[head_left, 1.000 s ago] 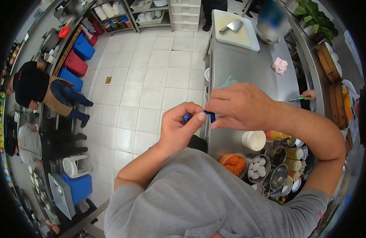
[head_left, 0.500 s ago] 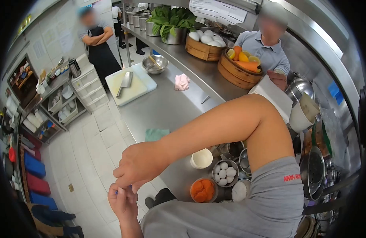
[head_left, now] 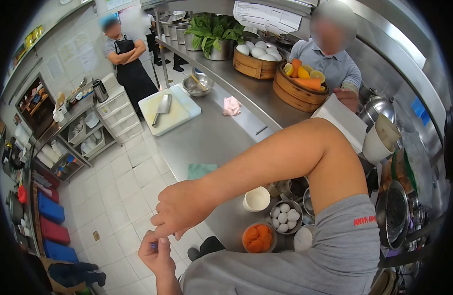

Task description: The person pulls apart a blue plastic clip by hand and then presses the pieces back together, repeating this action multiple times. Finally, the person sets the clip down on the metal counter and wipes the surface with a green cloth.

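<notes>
My right hand [head_left: 184, 209] is curled with its fingers bent down just above my left hand; what it grips, if anything, is hidden. My left hand [head_left: 157, 253] has its thumb and fingers closed round a small blue object [head_left: 154, 245], mostly covered. Both hands are over the tiled floor, left of the steel counter [head_left: 187, 147]. A green cloth [head_left: 202, 170] lies on the counter beyond my right wrist. Below my raised right forearm are a white cup [head_left: 257, 199], a bowl of white balls or eggs [head_left: 286, 217] and a bowl of orange slices [head_left: 258, 238].
A knife [head_left: 162, 110] lies on a cutting board [head_left: 189, 114], beside a metal bowl [head_left: 198, 84] and a pink cloth [head_left: 232, 105]. The raised shelf holds baskets [head_left: 300, 96] and greens [head_left: 215, 32]. One person [head_left: 329, 69] stands behind it, another [head_left: 130, 69] at the back left.
The whole view has shifted, so the counter and shelf sit slightly further right. My hands have drawn slightly apart, and my left fingers are more visible round the blue object.
</notes>
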Tool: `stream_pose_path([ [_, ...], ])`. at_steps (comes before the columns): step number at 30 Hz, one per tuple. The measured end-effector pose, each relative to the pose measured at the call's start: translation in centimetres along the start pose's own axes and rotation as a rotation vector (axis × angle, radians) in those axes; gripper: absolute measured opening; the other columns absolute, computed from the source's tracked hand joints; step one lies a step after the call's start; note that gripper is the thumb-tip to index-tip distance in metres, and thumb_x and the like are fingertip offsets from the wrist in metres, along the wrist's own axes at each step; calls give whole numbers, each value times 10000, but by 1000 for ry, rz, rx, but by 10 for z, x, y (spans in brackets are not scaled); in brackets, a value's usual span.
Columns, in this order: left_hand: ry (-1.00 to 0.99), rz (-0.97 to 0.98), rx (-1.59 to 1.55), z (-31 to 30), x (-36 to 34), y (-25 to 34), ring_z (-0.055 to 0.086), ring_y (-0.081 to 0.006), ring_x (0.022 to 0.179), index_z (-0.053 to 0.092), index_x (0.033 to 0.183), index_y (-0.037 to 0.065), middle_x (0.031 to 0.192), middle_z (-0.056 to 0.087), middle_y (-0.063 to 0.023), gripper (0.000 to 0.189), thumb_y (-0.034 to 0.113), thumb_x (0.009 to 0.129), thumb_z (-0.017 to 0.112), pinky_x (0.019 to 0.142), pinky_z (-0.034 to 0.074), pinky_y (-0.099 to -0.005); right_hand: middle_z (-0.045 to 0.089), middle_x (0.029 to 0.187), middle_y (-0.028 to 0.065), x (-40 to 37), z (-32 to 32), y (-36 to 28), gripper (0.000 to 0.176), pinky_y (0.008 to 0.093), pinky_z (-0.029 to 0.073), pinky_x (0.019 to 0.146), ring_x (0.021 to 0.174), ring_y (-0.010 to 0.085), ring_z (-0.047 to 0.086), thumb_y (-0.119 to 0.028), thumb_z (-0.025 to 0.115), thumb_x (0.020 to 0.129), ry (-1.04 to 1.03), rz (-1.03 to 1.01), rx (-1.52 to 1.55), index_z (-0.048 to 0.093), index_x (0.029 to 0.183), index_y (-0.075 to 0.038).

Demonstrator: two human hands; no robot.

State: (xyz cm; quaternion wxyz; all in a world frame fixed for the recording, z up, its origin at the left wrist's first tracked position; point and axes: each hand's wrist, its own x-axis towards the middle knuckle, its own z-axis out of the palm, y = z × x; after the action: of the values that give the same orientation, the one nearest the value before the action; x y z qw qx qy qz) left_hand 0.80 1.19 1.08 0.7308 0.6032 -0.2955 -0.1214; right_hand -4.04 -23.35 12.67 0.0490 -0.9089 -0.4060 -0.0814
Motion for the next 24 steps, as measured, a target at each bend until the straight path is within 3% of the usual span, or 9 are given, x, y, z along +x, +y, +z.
stream_pose_path([
  [3, -24, -50, -10, 0, -2, 8, 503, -51, 757, 730, 1010, -4, 864, 621, 22, 118, 93, 1072, 755, 678, 362, -252, 656, 927, 31, 0, 1, 0, 310, 446, 560, 699, 818, 277, 739, -412, 762, 1044, -7, -10, -3, 642, 1110, -134],
  [13, -28, 9, -33, -2, -1, 11, 518, -63, 735, 744, 1023, -10, 865, 629, 3, 114, 93, 1059, 775, 642, 359, -247, 672, 1014, 46, 3, -2, 1, 327, 446, 560, 726, 843, 295, 740, -431, 723, 1075, -56, 10, 80, 618, 1150, -130],
  [19, -34, 47, -4, -6, -1, 13, 545, -83, 736, 761, 1034, -9, 858, 654, -25, 90, 58, 1002, 813, 641, 388, -256, 661, 1003, 43, 1, -4, -2, 351, 441, 554, 724, 873, 280, 730, -436, 725, 1075, -7, 8, 199, 627, 1211, -127],
  [24, -70, 79, 35, -7, 2, 12, 555, -106, 737, 760, 985, -16, 835, 674, -42, 57, 0, 967, 812, 656, 409, -281, 636, 986, 36, 2, -2, 3, 361, 416, 550, 713, 846, 252, 706, -437, 735, 1068, -25, -42, 114, 630, 1185, -111],
])
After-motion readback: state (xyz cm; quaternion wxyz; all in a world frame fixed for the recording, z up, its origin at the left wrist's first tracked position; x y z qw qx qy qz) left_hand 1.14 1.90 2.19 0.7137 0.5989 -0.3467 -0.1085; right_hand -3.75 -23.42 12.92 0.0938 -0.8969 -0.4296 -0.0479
